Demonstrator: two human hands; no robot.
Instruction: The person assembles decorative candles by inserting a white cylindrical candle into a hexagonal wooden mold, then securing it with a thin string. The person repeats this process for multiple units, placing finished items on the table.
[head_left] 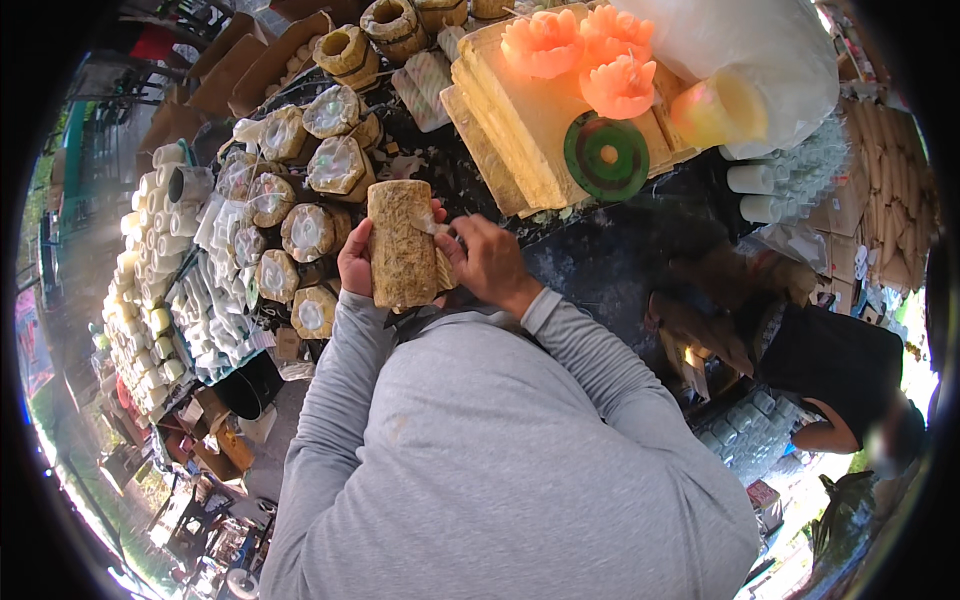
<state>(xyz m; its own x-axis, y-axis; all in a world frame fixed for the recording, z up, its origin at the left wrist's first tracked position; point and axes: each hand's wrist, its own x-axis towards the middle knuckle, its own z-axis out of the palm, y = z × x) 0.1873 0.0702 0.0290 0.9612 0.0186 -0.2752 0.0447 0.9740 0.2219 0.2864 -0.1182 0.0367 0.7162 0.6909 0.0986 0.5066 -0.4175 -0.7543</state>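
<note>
A dark worktable (600, 250) spreads from the centre of the view toward twelve o'clock, crowded with goods. At one o'clock a pale slab stack (520, 120) lies tilted on it, carrying three orange flower-shaped candles (585, 55) and a green disc (606, 155). Beyond that, at two o'clock, sits a bulging clear plastic bag (740, 50) with an orange-and-cream cylinder (718, 108) against it. At ten o'clock, hexagonal wrapped candles (310, 230) stand in rows, and farther out at nine o'clock lie heaps of small white cylinders (150, 300). At four o'clock another person in a black top (830, 360) bends over.

Near the centre, the person in grey sleeves holds a tan, rough-textured cylinder (402, 245) upright above the table's near edge. The left hand (356, 262) grips its left side, fingers wrapped behind it and thumb on the edge. The right hand (488, 262) presses against its right side, fingers curled closed and pinching a bit of clear wrapping there.
</note>
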